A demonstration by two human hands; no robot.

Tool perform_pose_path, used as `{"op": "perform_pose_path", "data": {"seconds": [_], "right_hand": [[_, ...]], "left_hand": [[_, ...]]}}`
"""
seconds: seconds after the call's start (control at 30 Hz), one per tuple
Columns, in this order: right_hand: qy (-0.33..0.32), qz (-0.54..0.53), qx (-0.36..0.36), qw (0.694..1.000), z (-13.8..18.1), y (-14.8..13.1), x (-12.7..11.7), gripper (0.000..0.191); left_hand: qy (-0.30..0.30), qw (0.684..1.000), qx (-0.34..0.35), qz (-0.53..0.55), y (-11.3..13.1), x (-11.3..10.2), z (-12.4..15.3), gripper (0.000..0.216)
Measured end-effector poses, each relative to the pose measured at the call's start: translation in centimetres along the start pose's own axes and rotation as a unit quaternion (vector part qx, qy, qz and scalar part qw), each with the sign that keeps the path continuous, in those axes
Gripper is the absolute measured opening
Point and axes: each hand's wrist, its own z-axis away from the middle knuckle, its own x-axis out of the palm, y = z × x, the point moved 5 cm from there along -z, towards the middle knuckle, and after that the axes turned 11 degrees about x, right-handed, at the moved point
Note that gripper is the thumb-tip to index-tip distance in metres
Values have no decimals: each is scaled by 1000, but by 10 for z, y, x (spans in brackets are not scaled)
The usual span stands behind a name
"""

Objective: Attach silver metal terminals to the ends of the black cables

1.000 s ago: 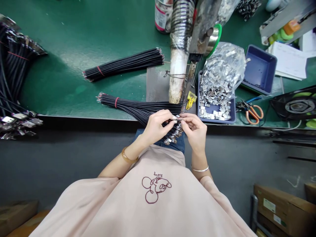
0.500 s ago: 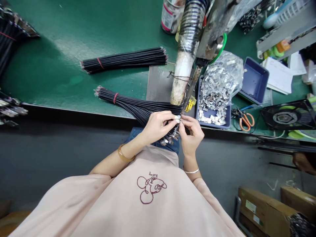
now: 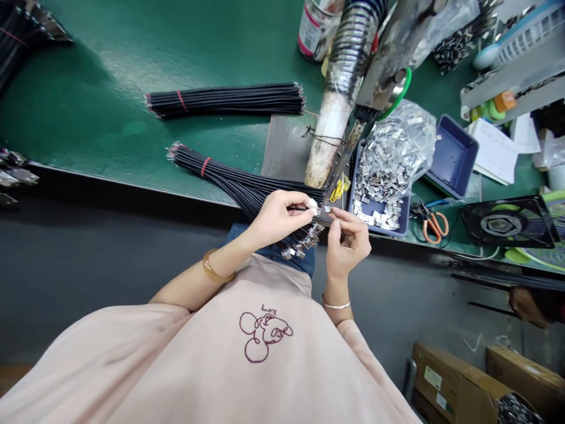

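My left hand (image 3: 285, 218) pinches the end of a black cable (image 3: 299, 207), with a white cover on one fingertip. Beside it, the fingers of my right hand (image 3: 348, 238) are closed on what looks like a thin wire (image 3: 334, 218). A small shiny metal piece (image 3: 327, 208) shows at the right fingertips, just under the tip of a soldering iron (image 3: 353, 138) held pointing down. Beneath my left hand runs a bundle of black cables (image 3: 229, 179) with a red band. Metal connectors (image 3: 293, 252) on cable ends hang over the table edge near my lap.
A second cable bundle (image 3: 229, 100) lies further back. Right of my hands are a blue tray (image 3: 375, 221) of small metal shells, orange-handled pliers (image 3: 436, 228) and a fan (image 3: 507, 224). A taped hose (image 3: 329, 129) reaches down above the metal plate (image 3: 282, 144).
My hands have drawn slightly apart, the right one moving a little to the right and down. A gap with the small metal piece now shows between the fingertips. The whole view has shifted slightly.
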Motion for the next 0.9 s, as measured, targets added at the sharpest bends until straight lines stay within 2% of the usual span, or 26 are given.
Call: {"op": "perform_pose_path", "data": {"seconds": [0.23, 0.5, 0.67, 0.9], "right_hand": [[-35, 42, -97, 994, 3, 5, -1, 11], [-14, 49, -172, 984, 4, 2, 2, 16], [11, 101, -154, 983, 0, -2, 3, 8], [-16, 62, -75, 995, -6, 0, 5, 6]], "left_hand": [[-22, 999, 19, -22, 4, -1, -5, 15], [-21, 1000, -10, -17, 3, 0, -6, 14], [-4, 999, -14, -33, 1, 2, -5, 16], [3, 998, 18, -61, 0, 2, -5, 17]]}}
